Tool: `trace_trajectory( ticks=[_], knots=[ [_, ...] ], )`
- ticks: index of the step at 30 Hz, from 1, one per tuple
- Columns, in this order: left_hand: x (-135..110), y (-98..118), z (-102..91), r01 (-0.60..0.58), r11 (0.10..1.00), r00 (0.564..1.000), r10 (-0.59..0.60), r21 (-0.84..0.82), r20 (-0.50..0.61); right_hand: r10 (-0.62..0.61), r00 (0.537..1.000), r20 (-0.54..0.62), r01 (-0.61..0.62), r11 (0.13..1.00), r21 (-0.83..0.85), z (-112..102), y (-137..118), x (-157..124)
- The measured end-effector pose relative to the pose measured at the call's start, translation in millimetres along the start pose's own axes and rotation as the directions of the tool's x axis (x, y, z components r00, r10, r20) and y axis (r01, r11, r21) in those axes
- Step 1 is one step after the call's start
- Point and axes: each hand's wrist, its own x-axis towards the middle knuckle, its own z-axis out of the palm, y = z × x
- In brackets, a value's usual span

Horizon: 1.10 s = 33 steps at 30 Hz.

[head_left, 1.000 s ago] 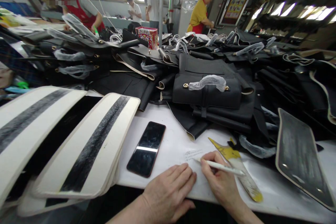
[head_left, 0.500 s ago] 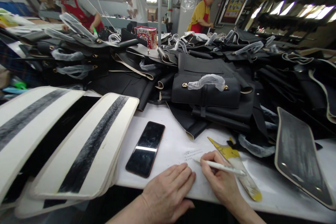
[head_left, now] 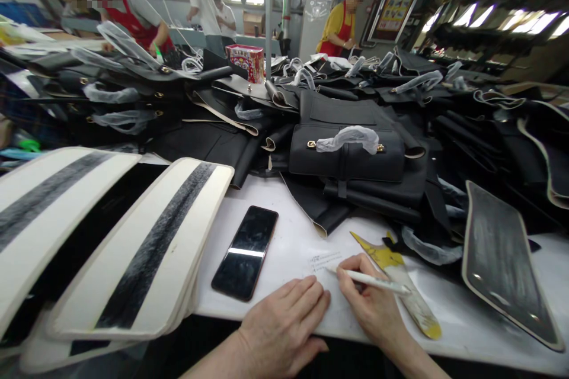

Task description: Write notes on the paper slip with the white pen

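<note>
My right hand [head_left: 371, 302] is closed round a white pen [head_left: 372, 282], its tip resting on a small slip of paper [head_left: 326, 262] with handwriting on the white table [head_left: 293, 231]. Flat beside it lies my left hand [head_left: 284, 325], fingers stretched out, pressing on the paper's near edge. A black phone [head_left: 245, 252] lies face up just left of the paper. A yellow-stained flat tool [head_left: 402, 284] lies under and past my right hand.
Black leather bags [head_left: 349, 148] and cut panels pile across the table's far side. Cream-edged, black-striped panels [head_left: 133, 249] are stacked at the left; a dark oval panel [head_left: 502, 260] lies right. A red box [head_left: 246, 61] stands behind. Several people work at the back.
My hands and the pen have hardly moved. At the back, a person in a white shirt has walked to the left along the window.
</note>
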Motion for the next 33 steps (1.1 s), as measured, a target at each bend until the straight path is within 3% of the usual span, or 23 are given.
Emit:
trace_trajectory(
  ticks=[33],
  knots=[
    [1.2,0.1,-3.1,-0.001,1.000,1.000,0.001,-0.010,-0.015,0.029,0.997,-0.067,-0.031,0.999,-0.027,1.6,0.4,0.3]
  ],
)
